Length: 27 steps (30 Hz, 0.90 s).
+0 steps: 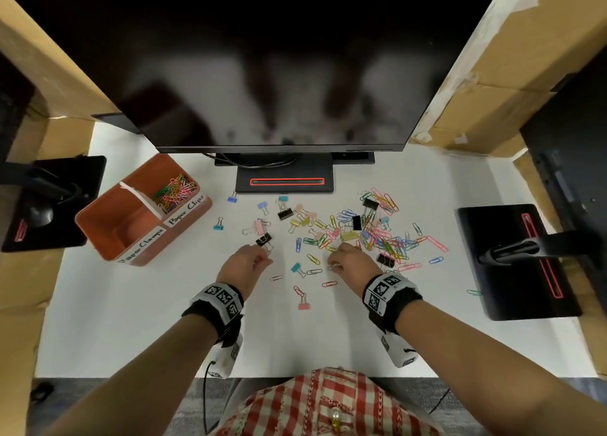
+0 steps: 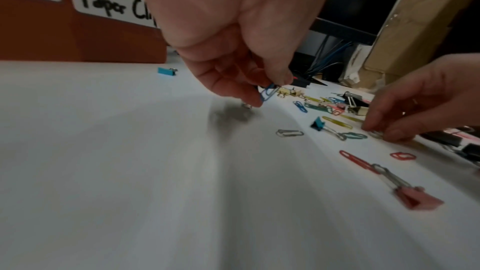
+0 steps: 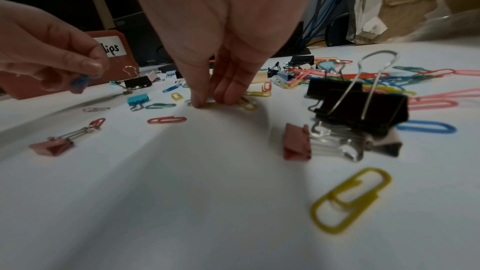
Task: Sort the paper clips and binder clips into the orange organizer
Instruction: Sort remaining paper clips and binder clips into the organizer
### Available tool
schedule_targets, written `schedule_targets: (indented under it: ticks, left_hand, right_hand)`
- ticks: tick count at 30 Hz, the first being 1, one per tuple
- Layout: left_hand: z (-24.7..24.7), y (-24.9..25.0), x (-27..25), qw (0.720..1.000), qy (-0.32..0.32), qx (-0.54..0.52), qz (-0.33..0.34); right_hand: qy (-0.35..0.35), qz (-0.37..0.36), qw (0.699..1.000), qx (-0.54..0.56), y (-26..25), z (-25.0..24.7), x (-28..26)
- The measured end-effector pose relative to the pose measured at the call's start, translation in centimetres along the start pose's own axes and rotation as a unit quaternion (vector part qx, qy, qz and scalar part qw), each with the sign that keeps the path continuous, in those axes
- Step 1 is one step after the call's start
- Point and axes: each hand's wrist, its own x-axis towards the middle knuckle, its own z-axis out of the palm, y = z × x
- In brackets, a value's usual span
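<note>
- Desk (image 1: 138, 320): white top; a monitor (image 1: 279, 74) stands at the back.
- Organizer (image 1: 108, 238): orange, far left of the desk. Rear bin, labelled "Paper Clips", holds a heap of coloured clips. Front bin, labelled "Paper Clamps", looks bare inside.
- Pile (image 1: 371, 231): most paper clips and binder clips lie unsorted, centre-right, well apart from the organizer.
- My left hand (image 1: 244, 259): thumb and fingers pinch a blue clip (image 2: 267, 92), lifted just off the desk.
- My right hand (image 1: 349, 259): fingertips (image 3: 200, 101) pressed down around a pale clip (image 1: 331, 266) flat on the desk; grip not secured yet, I judge.
- Step: gathering paper clips, early in the sort.
- Next: lift the pale clip, then carry both leftward to the rear bin.
</note>
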Motion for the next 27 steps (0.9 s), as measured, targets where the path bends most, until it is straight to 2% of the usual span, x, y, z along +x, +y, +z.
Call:
schedule_targets:
  ticks: [5,10,13,16,21,27]
  left_hand:
    - [0.3,-0.1,0.1,0.996,-0.024,-0.057,-0.069]
    - [1.2,0.0,0.3,0.992,-0.061,-0.098,-0.057]
    - [1.3,-0.2,0.3,0.996,-0.083,-0.03,-0.029]
    - [1.5,-0.2,0.2,0.994,-0.112,-0.012,-0.018]
    - [2.2,0.2,0.9,0.991,-0.106,0.071,0.033]
    - [2.6,0.3,1.1,0.979,-0.137,0.14,0.05]
  right_hand:
    - [-0.017,0.009,1.0,-0.017,0.1,-0.5,0.6]
    - [-0.027,0.006,0.999,-0.043,0.1,-0.4,0.9]
    - [-0.037,0.024,0.998,-0.046,0.1,-0.4,1.1]
    - [-0.058,0.042,0.996,-0.047,-0.1,-0.6,1.5]
    - [-0.069,0.052,0.994,-0.072,-0.3,-0.5,1.6]
    - [-0.091,0.063,0.992,-0.061,-0.2,-0.3,1.5]
